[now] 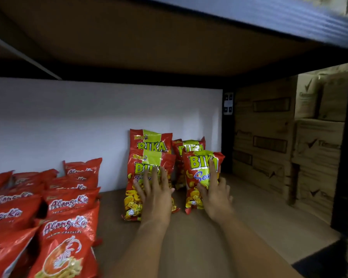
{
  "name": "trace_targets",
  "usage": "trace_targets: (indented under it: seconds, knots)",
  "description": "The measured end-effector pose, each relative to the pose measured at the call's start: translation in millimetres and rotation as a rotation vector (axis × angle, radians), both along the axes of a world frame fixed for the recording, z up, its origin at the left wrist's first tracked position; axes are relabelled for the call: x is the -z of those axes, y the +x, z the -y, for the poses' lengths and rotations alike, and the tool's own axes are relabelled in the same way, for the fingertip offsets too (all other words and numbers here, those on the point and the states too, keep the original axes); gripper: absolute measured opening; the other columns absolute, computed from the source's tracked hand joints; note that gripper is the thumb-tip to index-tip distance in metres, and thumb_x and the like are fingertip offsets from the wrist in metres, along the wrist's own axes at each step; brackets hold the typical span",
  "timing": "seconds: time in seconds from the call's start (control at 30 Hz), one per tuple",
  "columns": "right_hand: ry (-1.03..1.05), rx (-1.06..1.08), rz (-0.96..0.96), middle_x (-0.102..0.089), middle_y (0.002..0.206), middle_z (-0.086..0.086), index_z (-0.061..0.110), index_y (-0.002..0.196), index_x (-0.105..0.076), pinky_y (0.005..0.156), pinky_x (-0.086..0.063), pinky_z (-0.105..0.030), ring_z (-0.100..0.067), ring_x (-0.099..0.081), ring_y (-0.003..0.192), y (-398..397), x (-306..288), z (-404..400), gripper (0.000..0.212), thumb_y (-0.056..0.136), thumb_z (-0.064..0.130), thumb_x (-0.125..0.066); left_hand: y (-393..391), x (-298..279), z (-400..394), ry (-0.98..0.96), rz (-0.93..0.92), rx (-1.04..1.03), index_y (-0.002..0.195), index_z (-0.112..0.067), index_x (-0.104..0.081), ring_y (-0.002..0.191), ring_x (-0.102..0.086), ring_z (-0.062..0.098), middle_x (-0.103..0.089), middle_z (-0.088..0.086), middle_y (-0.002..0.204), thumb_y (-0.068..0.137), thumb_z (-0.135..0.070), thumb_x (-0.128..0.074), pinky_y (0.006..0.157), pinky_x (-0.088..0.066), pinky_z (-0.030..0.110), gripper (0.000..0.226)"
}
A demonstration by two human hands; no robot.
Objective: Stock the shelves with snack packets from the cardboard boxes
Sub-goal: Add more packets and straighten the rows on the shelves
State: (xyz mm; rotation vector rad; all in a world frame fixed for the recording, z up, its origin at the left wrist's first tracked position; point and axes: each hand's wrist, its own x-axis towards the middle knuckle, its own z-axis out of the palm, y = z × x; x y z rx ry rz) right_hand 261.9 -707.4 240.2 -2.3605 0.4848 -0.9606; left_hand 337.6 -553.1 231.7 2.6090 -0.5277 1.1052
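Reaching into a shelf, two bare hands touch shiny snack bags. The left hand (pixel 156 194) lies flat on the front left bag (pixel 149 185), with its fingers spread and straight, pressing on the crinkly plastic. The right hand (pixel 216 194) rests on the front right bag (pixel 201 177). Its pointer finger (pixel 212 169) sticks straight up over the big green letters, and its thumb sits on the bag's face. I cannot tell if the other fingers curl round the bag's edge.

Both bags stand up on the shelf board (pixel 239 227), which is smooth, pale wood. They are red and yellow-green, puffy like little pillows, with pictures of yellow curly snacks near the bottom. Two more bags of the same kind stand just behind them: a tall back left bag (pixel 149 140) and a back right bag (pixel 189 145). Those lean on the flat white back wall (pixel 68 127).

On the left, red bags (pixel 66 221) with white curly writing lie in tilted rows, one on top of another. The nearest one shows a prawn and thin sticks.

On the right stand brown cardboard boxes (pixel 279 137), square and stacked high, with dark printed marks. Above everything runs the brown underside of the upper shelf (pixel 149 37), with a dark metal edge.
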Motion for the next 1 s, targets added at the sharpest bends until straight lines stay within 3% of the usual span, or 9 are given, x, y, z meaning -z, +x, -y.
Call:
trace_targets:
  seconds: [0.17, 0.37, 0.53, 0.67, 0.7, 0.77, 0.87, 0.93, 1.0]
  knots:
    - [-0.026, -0.039, -0.021, -0.031, 0.145, -0.011, 0.051, 0.148, 0.018, 0.105, -0.031, -0.057, -0.035, -0.034, 0.131, 26.0, 0.0, 9.3, 0.077, 0.098, 0.056, -0.04, 15.9, -2.6, 5.9, -0.052, -0.033, -0.015, 0.139, -0.017, -0.051, 0.14, -0.035, 0.033, -0.052, 0.008, 0.138, 0.092, -0.036, -0.063, 0.115, 0.006, 0.065, 0.052]
    - [-0.105, -0.013, 0.054, -0.018, 0.153, -0.011, 0.044, 0.152, 0.01, 0.105, -0.035, -0.058, -0.034, -0.024, 0.139, 40.8, -0.1, 11.4, 0.077, 0.098, 0.051, -0.046, 22.1, -7.1, 4.1, -0.237, 0.154, 0.004, 0.098, -0.027, -0.06, 0.103, -0.054, 0.023, -0.058, -0.004, 0.101, 0.087, -0.021, -0.069, 0.105, -0.031, 0.059, 0.016]
    - [-0.27, 0.11, 0.121, -0.021, 0.151, -0.015, 0.031, 0.156, -0.013, 0.103, -0.04, -0.054, -0.033, -0.026, 0.137, 39.4, -2.1, 5.7, 0.074, 0.097, 0.036, -0.057, 21.6, -12.8, 4.7, -0.279, 0.238, 0.033, 0.094, -0.028, -0.055, 0.096, -0.05, 0.022, -0.054, -0.006, 0.097, 0.091, -0.02, -0.066, 0.085, -0.037, 0.045, 0.013]
    - [-0.36, 0.07, 0.096, -0.03, 0.151, -0.017, 0.043, 0.154, -0.012, 0.1, -0.046, -0.051, -0.035, -0.033, 0.135, 40.6, -2.4, -1.4, 0.087, 0.092, 0.003, -0.059, 23.3, -14.2, 9.0, -0.281, 0.224, 0.068, 0.097, -0.027, -0.057, 0.094, -0.049, 0.023, -0.056, -0.003, 0.098, 0.089, -0.024, -0.071, 0.079, -0.036, 0.042, 0.017]
    - [-0.351, 0.031, 0.087, -0.027, 0.154, -0.018, 0.044, 0.154, -0.012, 0.103, -0.045, -0.052, -0.035, -0.03, 0.139, 39.9, -2.1, -1.4, 0.086, 0.093, 0.002, -0.056, 24.7, -13.2, 9.8, -0.287, 0.209, 0.08, 0.099, -0.026, -0.058, 0.096, -0.051, 0.024, -0.058, -0.003, 0.099, 0.087, -0.027, -0.073, 0.081, -0.037, 0.042, 0.019]
    - [-0.314, -0.034, 0.069, -0.014, 0.162, -0.014, 0.048, 0.153, -0.005, 0.113, -0.035, -0.053, -0.034, -0.017, 0.148, 37.6, 0.7, -0.5, 0.069, 0.103, 0.026, -0.047, 26.4, -10.4, 10.0, -0.266, 0.159, 0.079, 0.111, -0.022, -0.06, 0.106, -0.054, 0.025, -0.062, 0.0, 0.108, 0.088, -0.035, -0.071, 0.094, -0.038, 0.046, 0.029]
    - [-0.291, -0.082, -0.006, 0.013, 0.165, -0.008, 0.051, 0.149, 0.018, 0.122, -0.011, -0.05, -0.028, 0.009, 0.152, 36.9, 5.1, 1.3, 0.075, 0.095, 0.069, -0.032, 23.8, -12.0, 7.8, -0.111, -0.005, 0.048, 0.143, -0.016, -0.044, 0.139, -0.04, 0.025, -0.056, 0.004, 0.139, 0.098, -0.047, -0.047, 0.119, -0.01, 0.059, 0.055]
    - [-0.294, -0.089, -0.053, 0.026, 0.161, -0.008, 0.054, 0.144, 0.025, 0.122, -0.004, -0.051, -0.028, 0.019, 0.15, 39.2, 5.7, 4.7, 0.083, 0.089, 0.078, -0.031, 22.0, -15.1, 5.2, 0.001, -0.091, -0.016, 0.157, -0.021, -0.014, 0.153, -0.004, 0.026, -0.026, 0.003, 0.162, 0.1, -0.061, -0.024, 0.113, 0.019, 0.065, 0.071]
    - [-0.3, -0.089, -0.083, 0.032, 0.159, -0.008, 0.056, 0.142, 0.027, 0.121, -0.001, -0.052, -0.029, 0.024, 0.148, 41.3, 4.0, 7.2, 0.086, 0.086, 0.081, -0.033, 20.8, -18.2, 2.2, 0.04, -0.17, -0.053, 0.157, -0.033, 0.01, 0.148, 0.026, 0.031, 0.008, -0.001, 0.166, 0.093, -0.075, -0.014, 0.096, 0.03, 0.071, 0.08]
